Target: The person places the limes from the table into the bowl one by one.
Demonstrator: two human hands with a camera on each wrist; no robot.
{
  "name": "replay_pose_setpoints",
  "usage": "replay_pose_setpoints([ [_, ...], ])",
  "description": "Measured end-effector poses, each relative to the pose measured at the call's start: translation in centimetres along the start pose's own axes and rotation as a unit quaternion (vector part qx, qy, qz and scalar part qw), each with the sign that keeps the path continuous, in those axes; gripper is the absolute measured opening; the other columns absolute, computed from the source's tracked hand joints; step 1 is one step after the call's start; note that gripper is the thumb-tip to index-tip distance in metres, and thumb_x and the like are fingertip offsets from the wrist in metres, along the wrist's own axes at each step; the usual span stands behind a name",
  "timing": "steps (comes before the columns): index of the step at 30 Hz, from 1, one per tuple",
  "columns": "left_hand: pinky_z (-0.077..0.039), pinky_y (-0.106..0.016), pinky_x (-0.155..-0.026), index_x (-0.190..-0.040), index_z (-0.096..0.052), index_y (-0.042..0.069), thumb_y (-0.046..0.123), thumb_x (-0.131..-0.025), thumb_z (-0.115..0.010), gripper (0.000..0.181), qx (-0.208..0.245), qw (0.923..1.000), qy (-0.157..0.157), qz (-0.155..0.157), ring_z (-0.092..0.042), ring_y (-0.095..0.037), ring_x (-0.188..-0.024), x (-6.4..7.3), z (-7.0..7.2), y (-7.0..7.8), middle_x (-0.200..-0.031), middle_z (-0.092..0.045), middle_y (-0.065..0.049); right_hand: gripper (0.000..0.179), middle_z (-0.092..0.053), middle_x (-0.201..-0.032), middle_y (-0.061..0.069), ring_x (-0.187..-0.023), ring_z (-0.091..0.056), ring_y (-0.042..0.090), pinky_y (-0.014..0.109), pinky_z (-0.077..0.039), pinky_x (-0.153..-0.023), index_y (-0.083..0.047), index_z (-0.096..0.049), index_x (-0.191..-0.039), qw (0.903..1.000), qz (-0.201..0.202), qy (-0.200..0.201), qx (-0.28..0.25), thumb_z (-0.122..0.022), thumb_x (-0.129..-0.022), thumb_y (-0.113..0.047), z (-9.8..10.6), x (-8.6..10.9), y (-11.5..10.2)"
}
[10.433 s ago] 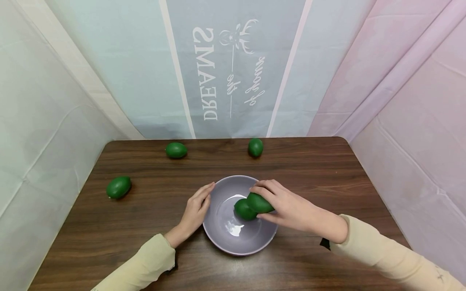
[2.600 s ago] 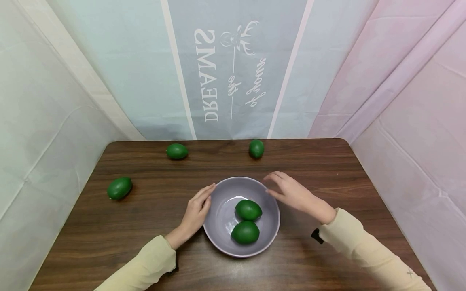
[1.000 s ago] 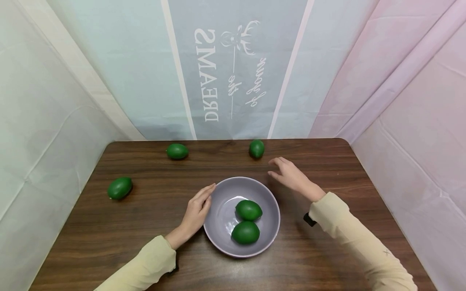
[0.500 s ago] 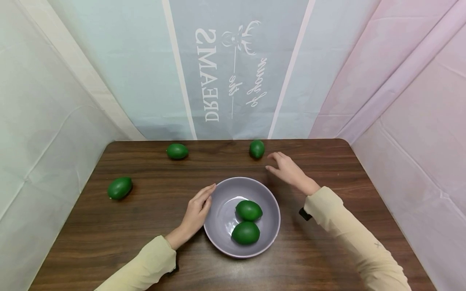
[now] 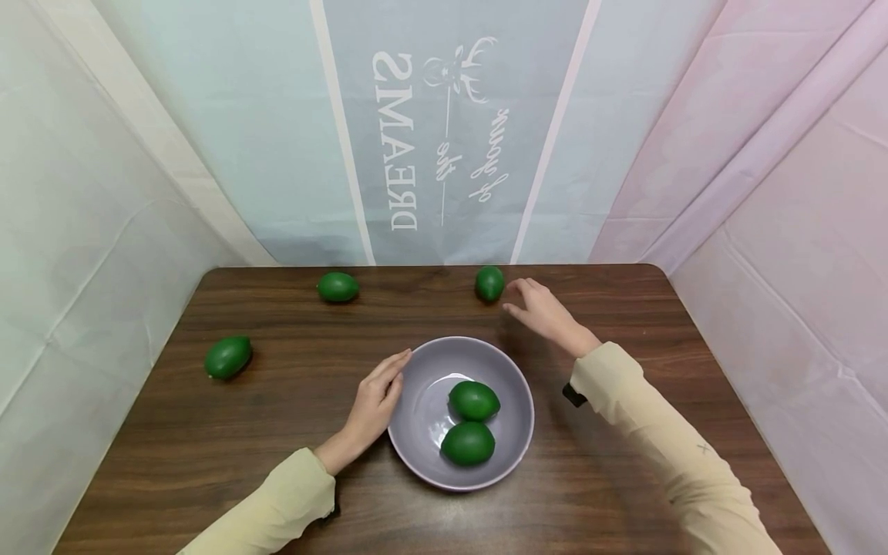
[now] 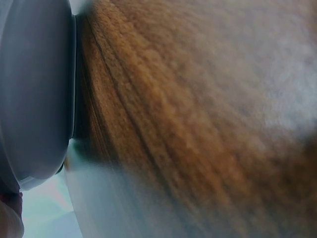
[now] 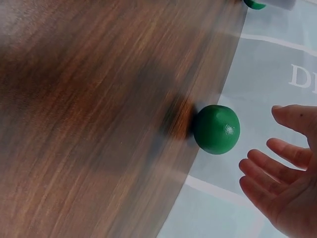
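- A person's right hand (image 5: 544, 312), thumb apart and fingers loosely bent, hovers just beside a green fruit (image 5: 489, 284) at the back of a dark wooden table (image 5: 597, 478); the hand is well opened and has hold of nothing.
- In the right wrist view, a gap shows between the fingertips and that fruit, which lies near the table's far edge.
- The left hand (image 5: 372, 402), fingers extended close together, rests against the left side of a grey-purple bowl (image 5: 419, 424) without gripping it.
- Inside the bowl, two green fruits (image 5: 475, 401) lie touching, one nearer the person than the other.
- Two more lie on the table: one back-left fruit (image 5: 338, 287) by the far edge, and one far-left fruit (image 5: 228, 358) near the left edge.
- Pale sleeves (image 5: 666, 432) cover both forearms; behind the table hangs a pale blue backdrop (image 5: 444, 247) with mirrored white lettering reading "DREAMS" (image 5: 397, 139).
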State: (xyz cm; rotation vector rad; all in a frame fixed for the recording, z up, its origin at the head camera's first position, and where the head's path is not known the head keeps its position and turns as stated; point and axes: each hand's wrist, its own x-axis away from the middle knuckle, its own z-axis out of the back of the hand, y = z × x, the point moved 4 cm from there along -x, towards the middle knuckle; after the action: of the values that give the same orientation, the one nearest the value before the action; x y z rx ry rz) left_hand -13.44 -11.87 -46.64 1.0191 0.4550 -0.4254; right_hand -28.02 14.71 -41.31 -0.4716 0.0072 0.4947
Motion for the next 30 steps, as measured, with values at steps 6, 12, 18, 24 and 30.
replay_pose_setpoints([
  [6, -0.041, -0.027, -0.097, -0.119, -0.058, -0.003, -0.004, -0.088, -0.049, 0.032, -0.002, 1.0000, -0.001, 0.001, -0.053, -0.024, -0.114, 0.0, 0.0, -0.1, -0.122, -0.057, -0.013, 0.041, -0.054, -0.111, 0.020, -0.099, -0.053, 0.032, 0.045, -0.046, -0.083, 0.004, -0.051, -0.118, 0.9998, -0.017, -0.007, 0.005, -0.059, -0.089, -0.022, 0.1, -0.8, 0.3],
  [12, -0.042, -0.028, -0.096, -0.119, -0.057, -0.004, -0.004, -0.089, -0.049, 0.032, 0.000, 1.0000, -0.004, 0.000, -0.052, -0.024, -0.114, 0.0, 0.0, -0.1, -0.122, -0.057, -0.014, 0.043, -0.052, -0.114, 0.020, -0.101, -0.053, 0.033, 0.046, -0.045, -0.084, 0.005, -0.048, -0.121, 0.9994, -0.033, -0.013, 0.005, -0.058, -0.089, -0.023, -0.2, -1.6, 0.7],
  [18, -0.042, -0.029, -0.096, -0.120, -0.057, -0.003, -0.003, -0.089, -0.049, 0.032, -0.001, 1.0000, -0.004, -0.001, -0.052, -0.024, -0.114, 0.0, 0.0, -0.1, -0.123, -0.057, -0.013, 0.044, -0.051, -0.116, 0.022, -0.102, -0.052, 0.034, 0.047, -0.045, -0.083, 0.005, -0.047, -0.122, 0.9986, -0.050, -0.012, 0.010, -0.058, -0.089, -0.021, -0.3, -2.5, 1.1],
  [24, -0.043, -0.030, -0.095, -0.120, -0.057, -0.003, -0.003, -0.089, -0.048, 0.032, 0.000, 1.0000, -0.004, 0.002, -0.052, -0.024, -0.114, 0.0, 0.0, -0.2, -0.123, -0.057, -0.012, 0.047, -0.049, -0.121, 0.024, -0.107, -0.050, 0.036, 0.048, -0.044, -0.086, 0.006, -0.044, -0.124, 0.9980, -0.061, -0.010, 0.011, -0.057, -0.089, -0.021, -0.3, -3.1, 1.4],
  [30, -0.042, -0.029, -0.096, -0.119, -0.057, -0.003, -0.004, -0.089, -0.048, 0.032, 0.000, 1.0000, -0.003, 0.001, -0.053, -0.024, -0.114, 0.0, 0.0, -0.2, -0.123, -0.057, -0.012, 0.048, -0.048, -0.122, 0.024, -0.109, -0.049, 0.036, 0.048, -0.043, -0.088, 0.007, -0.043, -0.125, 0.9971, -0.075, -0.011, 0.010, -0.056, -0.089, -0.022, -0.4, -3.8, 1.9],
])
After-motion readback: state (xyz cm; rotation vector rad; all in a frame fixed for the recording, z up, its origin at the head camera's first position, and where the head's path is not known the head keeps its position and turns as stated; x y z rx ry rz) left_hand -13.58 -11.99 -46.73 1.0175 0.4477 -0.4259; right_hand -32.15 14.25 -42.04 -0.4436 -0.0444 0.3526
